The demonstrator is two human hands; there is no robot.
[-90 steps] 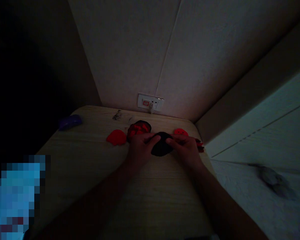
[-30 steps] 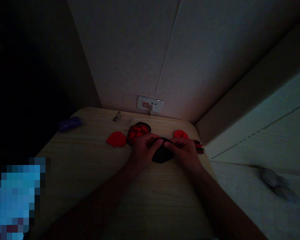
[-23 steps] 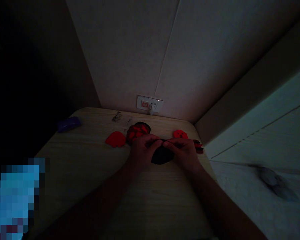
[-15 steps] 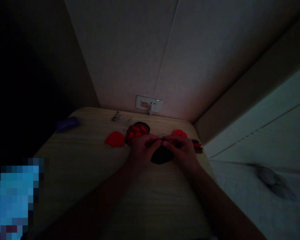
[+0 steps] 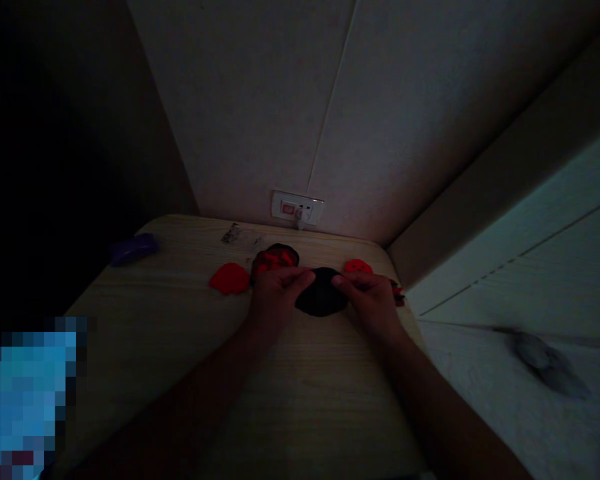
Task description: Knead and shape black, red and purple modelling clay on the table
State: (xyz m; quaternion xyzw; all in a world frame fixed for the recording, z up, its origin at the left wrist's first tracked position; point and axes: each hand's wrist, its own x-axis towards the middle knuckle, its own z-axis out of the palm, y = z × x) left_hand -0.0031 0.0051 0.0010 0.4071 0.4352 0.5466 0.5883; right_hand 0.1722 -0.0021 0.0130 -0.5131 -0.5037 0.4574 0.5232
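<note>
Flat rounded black piece (image 5: 322, 293) at frame centre, left hand (image 5: 276, 297) and right hand (image 5: 373, 297) with fingers clamped on its opposite edges, pale wood-grain tabletop (image 5: 280, 393) below

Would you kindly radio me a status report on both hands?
Left hand and right hand pinching black disc at either side. Red-and-black piece close behind left hand, partly hidden.

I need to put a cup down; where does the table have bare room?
Bare wood shows between the forearms, nearer than the black disc, and left of them, nearer than the scalloped red piece. Crowded: by the left hand, the mottled round piece; by the right hand, the dotted red disc and striped piece.
</note>
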